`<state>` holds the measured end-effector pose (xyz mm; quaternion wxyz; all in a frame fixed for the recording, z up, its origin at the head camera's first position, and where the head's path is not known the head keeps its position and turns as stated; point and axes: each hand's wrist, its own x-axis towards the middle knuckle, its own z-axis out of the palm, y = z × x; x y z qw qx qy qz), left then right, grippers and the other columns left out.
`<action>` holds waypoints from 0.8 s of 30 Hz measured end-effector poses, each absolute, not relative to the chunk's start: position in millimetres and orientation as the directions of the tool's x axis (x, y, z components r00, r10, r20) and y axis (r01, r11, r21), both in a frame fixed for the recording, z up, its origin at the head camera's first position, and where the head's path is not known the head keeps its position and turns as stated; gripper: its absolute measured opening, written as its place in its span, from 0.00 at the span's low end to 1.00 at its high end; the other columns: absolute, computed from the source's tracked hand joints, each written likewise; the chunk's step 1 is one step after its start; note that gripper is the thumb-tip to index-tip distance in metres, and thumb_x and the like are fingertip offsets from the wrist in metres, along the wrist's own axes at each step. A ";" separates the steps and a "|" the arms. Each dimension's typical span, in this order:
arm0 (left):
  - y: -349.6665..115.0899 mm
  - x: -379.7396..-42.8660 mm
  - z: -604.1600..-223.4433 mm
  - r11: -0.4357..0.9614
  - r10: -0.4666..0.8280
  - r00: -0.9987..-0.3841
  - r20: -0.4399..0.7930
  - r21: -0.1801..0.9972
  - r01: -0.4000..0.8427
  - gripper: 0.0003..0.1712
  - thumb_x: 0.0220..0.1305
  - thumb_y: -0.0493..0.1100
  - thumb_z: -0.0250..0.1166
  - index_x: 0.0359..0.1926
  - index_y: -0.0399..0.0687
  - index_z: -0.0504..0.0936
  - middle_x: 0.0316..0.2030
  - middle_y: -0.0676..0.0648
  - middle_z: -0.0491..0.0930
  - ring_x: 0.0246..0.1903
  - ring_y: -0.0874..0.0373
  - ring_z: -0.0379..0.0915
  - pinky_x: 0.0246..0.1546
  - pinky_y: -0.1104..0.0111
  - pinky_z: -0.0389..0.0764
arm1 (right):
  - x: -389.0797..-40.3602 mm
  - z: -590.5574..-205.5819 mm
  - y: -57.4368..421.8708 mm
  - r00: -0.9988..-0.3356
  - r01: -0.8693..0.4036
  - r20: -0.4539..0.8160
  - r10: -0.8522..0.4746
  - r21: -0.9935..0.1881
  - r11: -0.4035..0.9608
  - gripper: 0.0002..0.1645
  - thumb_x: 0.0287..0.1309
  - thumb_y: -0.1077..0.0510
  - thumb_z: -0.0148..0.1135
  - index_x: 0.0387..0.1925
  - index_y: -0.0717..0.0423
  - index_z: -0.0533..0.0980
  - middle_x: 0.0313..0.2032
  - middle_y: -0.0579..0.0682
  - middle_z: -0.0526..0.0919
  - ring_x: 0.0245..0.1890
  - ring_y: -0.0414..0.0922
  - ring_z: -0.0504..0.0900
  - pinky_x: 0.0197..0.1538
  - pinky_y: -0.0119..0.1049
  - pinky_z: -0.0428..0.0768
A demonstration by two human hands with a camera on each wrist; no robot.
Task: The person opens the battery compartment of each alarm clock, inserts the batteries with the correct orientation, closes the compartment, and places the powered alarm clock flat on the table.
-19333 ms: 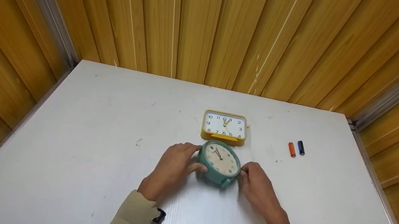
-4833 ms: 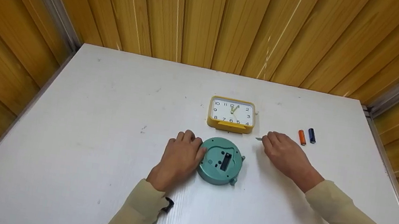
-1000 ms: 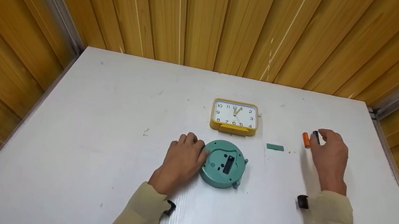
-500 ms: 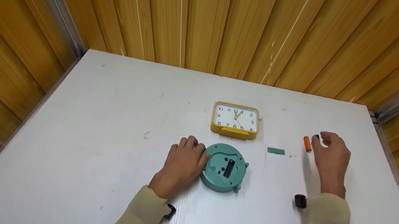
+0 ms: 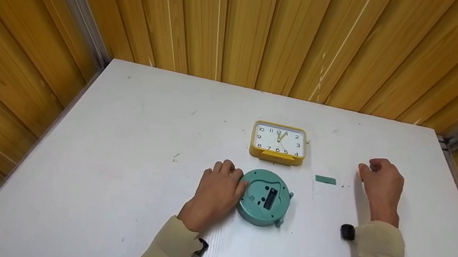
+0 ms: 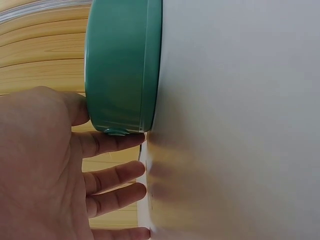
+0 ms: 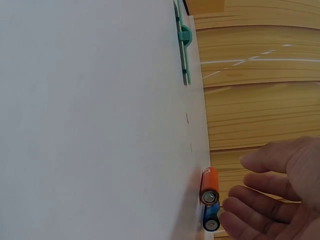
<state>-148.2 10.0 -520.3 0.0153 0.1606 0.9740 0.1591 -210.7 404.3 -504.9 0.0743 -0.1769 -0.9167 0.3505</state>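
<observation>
A round green alarm clock point(image 5: 253, 191) lies face down on the white table, its back up and its dark battery slot uncovered. My left hand point(image 5: 218, 192) steadies its left side: thumb at the rim, index finger along the wall, the other fingers straight down to the tabletop. At the right, my right hand point(image 5: 384, 188) hovers with loosely bent fingers close by an orange battery point(image 7: 210, 181) and a blue battery point(image 7: 211, 220). The right wrist view shows a gap between those fingers and the batteries. From the head, this hand hides the blue one.
Behind the green clock stands a yellow rectangular clock point(image 5: 279, 142), face up and tilted. A small green battery cover point(image 5: 325, 180) rests on the table point(image 5: 143, 134) between the clocks and the batteries. Wood-patterned walls point(image 5: 243, 27) border the table at the back and sides.
The green clock was turned from face up to face down. Its cover was set down by the right hand, which then moved right to the batteries and now hides the blue one.
</observation>
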 end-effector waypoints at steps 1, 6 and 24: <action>10.3 -148.0 -520.4 0.898 0.318 -0.948 0.023 0.312 0.309 0.28 0.84 0.59 0.47 0.63 0.46 0.82 0.58 0.43 0.75 0.56 0.47 0.68 0.57 0.51 0.76 | -211.3 -505.7 405.3 -0.926 0.279 0.002 0.377 -0.668 0.690 0.30 0.77 0.52 0.60 0.67 0.72 0.74 0.61 0.69 0.78 0.50 0.59 0.84 0.47 0.38 0.76; 11.0 -148.1 -520.7 0.901 0.318 -0.948 0.020 0.305 0.308 0.28 0.84 0.59 0.46 0.63 0.47 0.82 0.58 0.43 0.75 0.56 0.47 0.68 0.57 0.51 0.77 | -212.1 -508.5 409.4 -0.932 0.294 -0.028 0.362 -0.640 0.710 0.30 0.76 0.53 0.60 0.66 0.74 0.73 0.57 0.71 0.80 0.48 0.59 0.83 0.43 0.37 0.76; 12.1 -147.9 -519.5 0.909 0.309 -0.951 0.004 0.293 0.297 0.29 0.84 0.59 0.46 0.65 0.47 0.81 0.60 0.43 0.75 0.58 0.47 0.68 0.60 0.50 0.76 | -209.9 -511.0 406.2 -0.935 0.332 -0.111 0.337 -0.606 0.723 0.26 0.72 0.62 0.57 0.65 0.75 0.73 0.60 0.73 0.77 0.52 0.62 0.77 0.47 0.44 0.80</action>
